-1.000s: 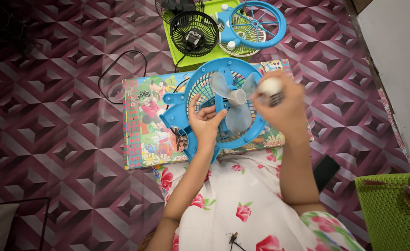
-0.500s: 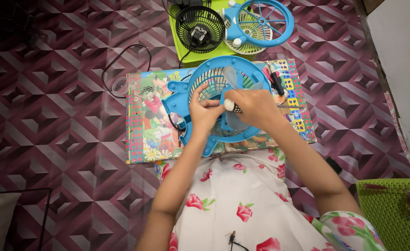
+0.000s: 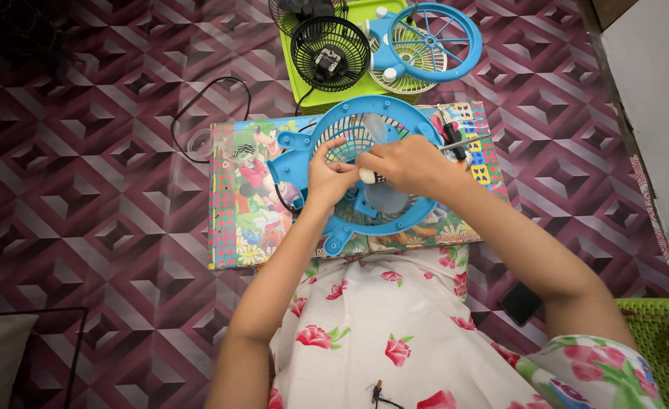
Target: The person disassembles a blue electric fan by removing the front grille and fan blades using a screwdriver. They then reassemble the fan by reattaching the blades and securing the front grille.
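A blue round fan frame (image 3: 406, 113) with a pale grille lies on a colourful cartoon-printed board (image 3: 236, 220) on the floor. Translucent blades show at its hub. My left hand (image 3: 327, 178) rests on the grille's left side, fingers pinched at the centre. My right hand (image 3: 406, 163) sits over the hub, closed on a small tool with a white handle end (image 3: 366, 176). The two hands touch at the fan's middle.
Behind the board, a black fan guard with a motor (image 3: 329, 53) and a second blue fan guard (image 3: 433, 42) lie on a lime green tray (image 3: 350, 95). A black cable (image 3: 198, 113) loops at left. A black phone (image 3: 520, 303) and a green basket (image 3: 660, 348) sit at right.
My right hand came down from above the fan's right edge to its hub, bringing the white-ended tool with it. My left hand stayed on the grille.
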